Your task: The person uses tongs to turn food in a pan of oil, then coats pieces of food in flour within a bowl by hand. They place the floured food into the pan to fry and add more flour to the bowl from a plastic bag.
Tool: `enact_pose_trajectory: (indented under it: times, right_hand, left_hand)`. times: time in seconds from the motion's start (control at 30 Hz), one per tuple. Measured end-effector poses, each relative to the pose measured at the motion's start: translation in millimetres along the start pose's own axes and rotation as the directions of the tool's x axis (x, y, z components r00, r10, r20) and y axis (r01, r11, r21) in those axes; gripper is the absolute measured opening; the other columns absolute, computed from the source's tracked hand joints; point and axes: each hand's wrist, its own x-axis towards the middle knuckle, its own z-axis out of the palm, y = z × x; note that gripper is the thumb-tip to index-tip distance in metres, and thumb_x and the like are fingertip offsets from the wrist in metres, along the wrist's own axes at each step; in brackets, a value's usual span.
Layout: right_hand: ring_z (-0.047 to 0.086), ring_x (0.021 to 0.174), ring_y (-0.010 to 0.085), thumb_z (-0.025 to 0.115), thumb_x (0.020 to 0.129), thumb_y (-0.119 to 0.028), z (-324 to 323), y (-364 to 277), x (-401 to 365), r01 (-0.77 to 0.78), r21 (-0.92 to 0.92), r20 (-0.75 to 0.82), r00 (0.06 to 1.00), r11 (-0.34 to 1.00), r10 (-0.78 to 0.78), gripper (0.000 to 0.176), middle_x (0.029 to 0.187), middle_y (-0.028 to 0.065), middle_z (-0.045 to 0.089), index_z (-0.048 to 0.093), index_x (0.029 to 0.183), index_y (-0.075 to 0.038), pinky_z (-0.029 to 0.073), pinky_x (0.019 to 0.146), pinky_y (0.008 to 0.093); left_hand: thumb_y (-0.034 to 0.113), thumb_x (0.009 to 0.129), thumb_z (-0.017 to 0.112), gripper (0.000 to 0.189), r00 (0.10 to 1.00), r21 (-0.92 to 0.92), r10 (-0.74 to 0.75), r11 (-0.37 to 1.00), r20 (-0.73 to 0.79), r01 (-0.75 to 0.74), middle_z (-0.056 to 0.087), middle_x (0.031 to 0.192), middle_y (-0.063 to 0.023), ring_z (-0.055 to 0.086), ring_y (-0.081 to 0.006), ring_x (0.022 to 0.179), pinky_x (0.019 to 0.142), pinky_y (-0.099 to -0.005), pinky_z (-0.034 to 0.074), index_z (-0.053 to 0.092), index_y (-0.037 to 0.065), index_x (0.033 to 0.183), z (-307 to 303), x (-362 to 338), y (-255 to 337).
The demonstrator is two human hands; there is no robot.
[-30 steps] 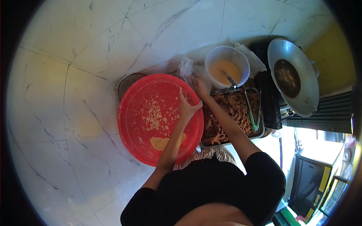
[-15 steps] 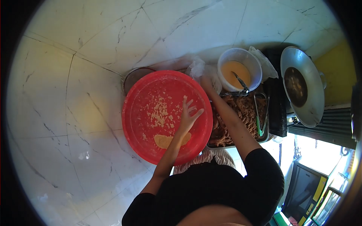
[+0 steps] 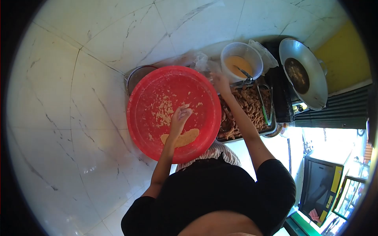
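Over the large red basin [image 3: 136, 114], my left hand [image 3: 181, 115] hovers with its fingers partly curled and apart, holding nothing. Below it in the basin lies a flat tan piece [image 3: 188, 138], partly covered by my left forearm, and pale crumbs [image 3: 163, 112] are scattered beside it. My right hand [image 3: 219, 82] is at a crumpled clear plastic bag [image 3: 201, 61], between the basin and a white tub; its fingers are blurred and what they hold, if anything, is not clear. The tub [image 3: 256, 59] contains orange liquid and a utensil.
A metal tray of brown strips [image 3: 244, 112] lies right of the basin, with green-handled tongs [image 3: 264, 114] on it. Behind stands a wok [image 3: 315, 78] with dark liquid. A sieve rim [image 3: 132, 74] shows behind the basin, and another plastic bag [image 3: 265, 55] is beside the tub.
My left hand has moved left and its spread fingers have curled in. My right hand has come out from behind the plastic bag toward me. The whole view has shifted slightly.
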Motion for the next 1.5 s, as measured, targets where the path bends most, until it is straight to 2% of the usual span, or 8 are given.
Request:
enact_pose_trajectory:
  times: [0.27, 0.4, 0.6, 0.97, 1.2, 1.33, 1.4, 1.5]
  right_hand:
    - [0.056, 0.068, 0.0336, 0.049, 0.076, -0.006, -5.4, -3.2, 6.7, 0.049, -0.151, 0.079, 0.996, 0.987, -0.037, 0.016, 0.075, 0.0216, 0.057, 0.058, 0.087, 0.002, 0.044, 0.06, 0.0365]
    - [0.055, 0.076, 0.0366, 0.05, 0.077, -0.017, 57.9, 152.7, 42.5, 0.237, 0.07, 0.0, 0.971, 0.969, -0.237, 0.023, 0.08, 0.0242, 0.056, 0.058, 0.085, 0.003, 0.044, 0.066, 0.042]
    - [0.055, 0.079, 0.0367, 0.048, 0.078, -0.019, 31.5, 42.9, 17.5, 0.064, -0.524, 0.058, 0.998, 0.849, -0.039, 0.024, 0.078, 0.0246, 0.056, 0.059, 0.081, 0.002, 0.043, 0.069, 0.0433]
    - [0.056, 0.061, 0.0213, 0.052, 0.077, -0.008, -27.7, -84.8, -26.2, 0.131, -0.032, -0.122, 0.983, 0.991, -0.134, 0.02, 0.069, 0.0166, 0.058, 0.058, 0.093, 0.002, 0.043, 0.057, 0.0291]
    - [0.056, 0.068, 0.0138, 0.051, 0.077, -0.004, 20.3, -117.5, -68.4, 0.033, 0.237, 0.54, 0.826, 0.971, -0.159, 0.023, 0.076, 0.0092, 0.061, 0.057, 0.099, -0.001, 0.044, 0.062, 0.0269]
    - [0.058, 0.072, 0.0163, 0.049, 0.076, -0.003, 46.8, -110.6, -95.3, 0.088, 0.181, 0.763, 0.616, 0.98, -0.196, 0.023, 0.078, 0.0114, 0.061, 0.058, 0.098, -0.002, 0.045, 0.066, 0.0293]
    - [0.058, 0.073, 0.0172, 0.049, 0.077, -0.003, 51.8, -108.1, -102.5, 0.074, 0.187, 0.756, 0.626, 0.98, -0.191, 0.023, 0.081, 0.012, 0.061, 0.058, 0.098, -0.002, 0.045, 0.067, 0.0293]
    - [0.058, 0.075, 0.0171, 0.049, 0.077, -0.004, 48.8, -105.4, -101.9, 0.036, 0.223, 0.723, 0.664, 0.974, -0.19, 0.024, 0.086, 0.0121, 0.061, 0.056, 0.1, -0.001, 0.045, 0.069, 0.0283]
  left_hand:
    - [0.022, 0.08, 0.056, 0.037, 0.995, -0.032, 0.045, 0.999, 0.088, -0.043, 0.052, 0.101, -0.0099, 0.05, -0.0155, 0.094, 0.081, -0.0265, 0.04, 0.046, 0.001, 0.109, 0.9, -3.9, 6.5]
    - [0.022, 0.081, 0.056, 0.034, 0.997, -0.015, 0.034, 0.999, 0.073, -0.033, 0.053, 0.099, -0.0091, 0.051, -0.0145, 0.093, 0.08, -0.0254, 0.04, 0.047, 0.002, 0.107, -8.6, -24.5, -6.3]
    - [0.019, 0.081, 0.055, 0.031, 0.999, -0.101, -0.049, 0.994, 0.009, 0.05, 0.054, 0.092, -0.0052, 0.052, -0.0123, 0.086, 0.076, -0.0237, 0.04, 0.048, 0.002, 0.106, -41.6, -63.6, -37.0]
    - [0.021, 0.081, 0.054, 0.032, 0.989, -0.018, -0.027, 1.0, -0.144, 0.025, 0.053, 0.094, -0.0061, 0.051, -0.014, 0.091, 0.081, -0.0252, 0.038, 0.047, 0.001, 0.106, -50.9, -75.8, -11.0]
    - [0.024, 0.078, 0.057, 0.042, 0.775, 0.616, 0.568, 0.724, -0.277, -0.311, 0.05, 0.107, -0.0146, 0.045, -0.0234, 0.103, 0.089, -0.0299, 0.033, 0.045, 0.002, 0.111, -34.4, -48.3, 38.0]
    - [0.023, 0.075, 0.058, 0.04, 0.933, 0.736, 0.356, 0.644, -0.048, -0.208, 0.053, 0.103, -0.0163, 0.05, -0.025, 0.096, 0.083, -0.0298, 0.038, 0.049, 0.001, 0.107, -55.2, -51.6, 18.6]
    - [0.021, 0.074, 0.058, 0.034, 0.99, 0.497, -0.083, 0.868, 0.112, 0.016, 0.057, 0.093, -0.0163, 0.055, -0.0256, 0.086, 0.076, -0.0314, 0.042, 0.054, 0.0, 0.1, -62.9, -56.0, 11.0]
    - [0.021, 0.074, 0.059, 0.03, 0.994, 0.534, -0.093, 0.844, 0.064, 0.044, 0.059, 0.084, -0.0153, 0.058, -0.0262, 0.078, 0.072, -0.0327, 0.043, 0.056, -0.001, 0.094, -66.4, -72.1, 0.1]
